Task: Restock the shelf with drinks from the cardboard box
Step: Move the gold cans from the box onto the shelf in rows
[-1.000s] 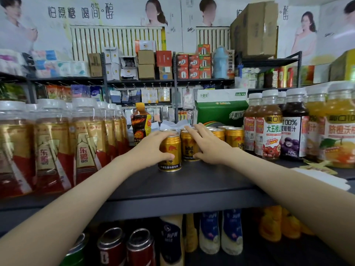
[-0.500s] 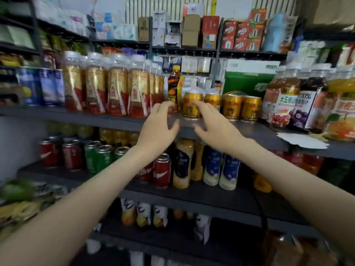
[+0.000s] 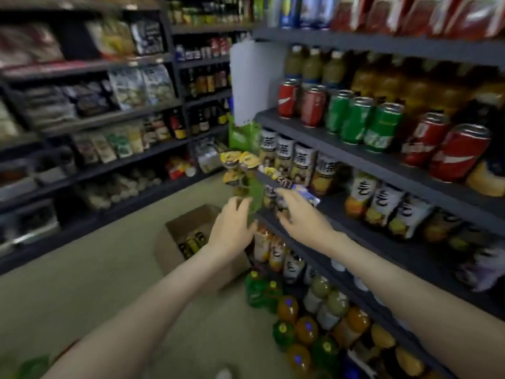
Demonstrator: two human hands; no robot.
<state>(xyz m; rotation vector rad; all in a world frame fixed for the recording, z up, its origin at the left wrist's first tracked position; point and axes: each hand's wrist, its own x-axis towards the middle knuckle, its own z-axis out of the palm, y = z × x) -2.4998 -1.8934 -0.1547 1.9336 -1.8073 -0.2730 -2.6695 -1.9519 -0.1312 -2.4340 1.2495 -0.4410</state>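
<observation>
Shop aisle, dark racking on both sides, pale floor. Finds the cardboard box [image 3: 191,218] open on the floor at the foot of the shelf [image 3: 276,122], with drinks [image 3: 192,242] inside, so stock left to move. Notes left hand [image 3: 232,228] over the box and right hand [image 3: 303,218] by the shelf edge, fingers loosely spread, gripping nothing. Judges restocking partway: rows mostly full, next fetch not yet begun. Count in box unreadable through blur.

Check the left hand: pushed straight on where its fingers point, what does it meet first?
Likely the green packet hanging at the shelf end, just beyond the left hand; depth unclear.
</observation>
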